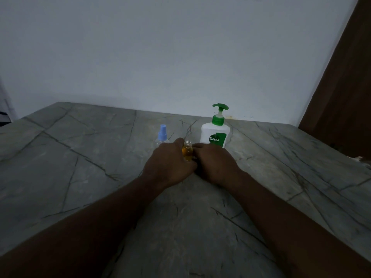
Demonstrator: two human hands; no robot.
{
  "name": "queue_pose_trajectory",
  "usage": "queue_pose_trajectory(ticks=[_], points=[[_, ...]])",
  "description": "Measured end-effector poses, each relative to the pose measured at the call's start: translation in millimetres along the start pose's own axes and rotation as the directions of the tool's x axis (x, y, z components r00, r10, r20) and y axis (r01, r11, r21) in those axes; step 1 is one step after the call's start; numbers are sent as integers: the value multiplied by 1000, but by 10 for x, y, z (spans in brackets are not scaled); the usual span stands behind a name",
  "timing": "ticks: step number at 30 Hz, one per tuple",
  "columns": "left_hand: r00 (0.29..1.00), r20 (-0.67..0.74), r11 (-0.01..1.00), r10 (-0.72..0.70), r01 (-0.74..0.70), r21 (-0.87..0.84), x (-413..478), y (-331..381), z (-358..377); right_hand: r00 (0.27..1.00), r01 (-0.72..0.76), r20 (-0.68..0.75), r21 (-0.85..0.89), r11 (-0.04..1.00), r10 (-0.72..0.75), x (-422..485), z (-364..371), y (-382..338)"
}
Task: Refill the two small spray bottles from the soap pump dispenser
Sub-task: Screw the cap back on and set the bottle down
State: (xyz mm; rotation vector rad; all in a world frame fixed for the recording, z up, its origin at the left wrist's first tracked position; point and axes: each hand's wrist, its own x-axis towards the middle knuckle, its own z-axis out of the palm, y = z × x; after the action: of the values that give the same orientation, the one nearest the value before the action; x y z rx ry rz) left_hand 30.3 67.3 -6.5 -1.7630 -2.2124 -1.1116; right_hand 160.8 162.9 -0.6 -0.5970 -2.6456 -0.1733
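Note:
A small clear bottle [187,150] holding amber liquid stands on the stone counter [80,157] with its neck uncapped. My left hand [170,163] grips it from the left, fingers curled round its body. Against the bottle's right side lies my right hand [214,163], whose fingers are hidden from view. A second small clear spray bottle [162,137] with a pale blue spray cap stands just behind my left hand. A white soap pump dispenser [215,131] with a green pump head and a Dettol label stands behind my right hand.
The grey veined counter runs to a white wall [160,57] at the back. A dark brown door or panel [345,87] rises at the right edge. A small pale object [361,158] lies at the far right of the counter.

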Motion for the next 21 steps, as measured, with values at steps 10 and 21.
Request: queue_pose_trajectory(ticks=[10, 21], points=[[999, -15, 998, 50, -50, 37, -5, 8, -31, 1000, 7, -10, 47, 999, -7, -22, -61, 106], [998, 57, 999, 8, -10, 45, -17, 62, -100, 818, 16, -424, 692, 721, 389, -16, -337, 65]])
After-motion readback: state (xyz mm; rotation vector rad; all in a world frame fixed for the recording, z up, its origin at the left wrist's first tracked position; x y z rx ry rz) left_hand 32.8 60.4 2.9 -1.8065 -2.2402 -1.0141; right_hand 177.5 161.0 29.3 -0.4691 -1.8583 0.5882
